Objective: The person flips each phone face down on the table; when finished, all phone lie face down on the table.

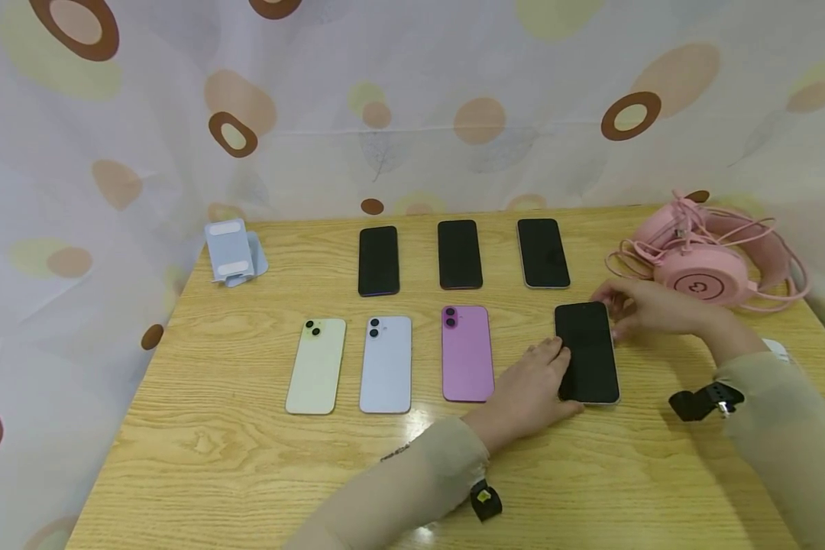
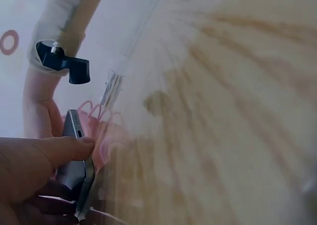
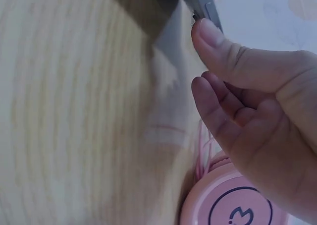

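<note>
A black-screened smartphone (image 1: 587,355) lies face up at the front right of a row of phones. My left hand (image 1: 529,393) grips its lower left corner, fingers along the left side and thumb at the bottom edge; the left wrist view shows that thumb (image 2: 74,149) against the edge with the charging port. At the upper right corner is my right hand (image 1: 660,309), its thumb (image 3: 210,34) touching the side edge. Its other fingers bend below the thumb. To the left lie a pink phone (image 1: 469,355), a pale blue phone (image 1: 386,367) and a pale yellow phone (image 1: 316,368), backs up.
Behind are three dark-screened phones (image 1: 379,261), (image 1: 460,255), (image 1: 544,253) in a row. A light blue phone stand (image 1: 230,248) is at the back left. Pink headphones (image 1: 701,271) with looped cable sit beyond my right hand. A white object (image 1: 775,350) is partly hidden by the right sleeve.
</note>
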`<state>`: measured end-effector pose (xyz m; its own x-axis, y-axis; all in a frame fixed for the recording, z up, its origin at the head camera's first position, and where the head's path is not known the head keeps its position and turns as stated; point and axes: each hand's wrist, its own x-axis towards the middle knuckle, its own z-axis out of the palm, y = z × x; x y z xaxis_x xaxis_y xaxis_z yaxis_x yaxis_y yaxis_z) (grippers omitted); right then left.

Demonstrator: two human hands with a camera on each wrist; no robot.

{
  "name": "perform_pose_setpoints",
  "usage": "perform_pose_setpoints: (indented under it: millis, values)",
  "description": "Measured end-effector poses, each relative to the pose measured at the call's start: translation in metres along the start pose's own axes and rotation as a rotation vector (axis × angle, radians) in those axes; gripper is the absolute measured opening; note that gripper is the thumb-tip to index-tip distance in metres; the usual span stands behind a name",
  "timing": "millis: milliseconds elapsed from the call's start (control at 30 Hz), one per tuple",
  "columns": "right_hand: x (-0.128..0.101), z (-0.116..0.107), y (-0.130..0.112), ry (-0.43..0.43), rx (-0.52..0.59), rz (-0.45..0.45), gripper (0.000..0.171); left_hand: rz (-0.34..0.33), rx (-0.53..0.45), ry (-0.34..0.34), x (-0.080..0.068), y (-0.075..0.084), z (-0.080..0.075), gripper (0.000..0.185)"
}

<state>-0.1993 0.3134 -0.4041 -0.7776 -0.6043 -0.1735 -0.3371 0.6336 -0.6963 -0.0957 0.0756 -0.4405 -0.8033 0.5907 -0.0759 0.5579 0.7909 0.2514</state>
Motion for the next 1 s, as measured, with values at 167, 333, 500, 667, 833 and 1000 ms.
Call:
perform_pose_setpoints:
  millis: [167, 333, 500, 667, 833, 1000]
  values:
    - [0.003, -0.004, -0.009, 0.019, 0.014, -0.043, 0.047, 0.003, -0.043, -0.003, -0.001, -0.005, -0.003, 0.079]
    - [0.011, -0.002, -0.015, 0.022, 0.059, -0.101, 0.044, 0.004, -0.092, 0.0, -0.004, -0.011, -0.007, 0.078]
    - [0.023, 0.005, -0.02, 0.002, 0.157, -0.133, 0.043, -0.036, -0.168, 0.019, -0.006, -0.017, -0.008, 0.08]
    - [0.034, 0.013, -0.027, -0.001, 0.221, -0.167, 0.041, -0.008, -0.129, 0.152, -0.01, -0.021, -0.007, 0.09]
    - [0.046, 0.022, -0.03, 0.013, 0.205, -0.148, 0.043, 0.039, -0.027, 0.287, -0.017, -0.023, -0.007, 0.099]
    - [0.057, 0.029, -0.034, 0.038, 0.154, -0.116, 0.045, -0.022, 0.028, 0.325, -0.024, -0.024, -0.009, 0.1]
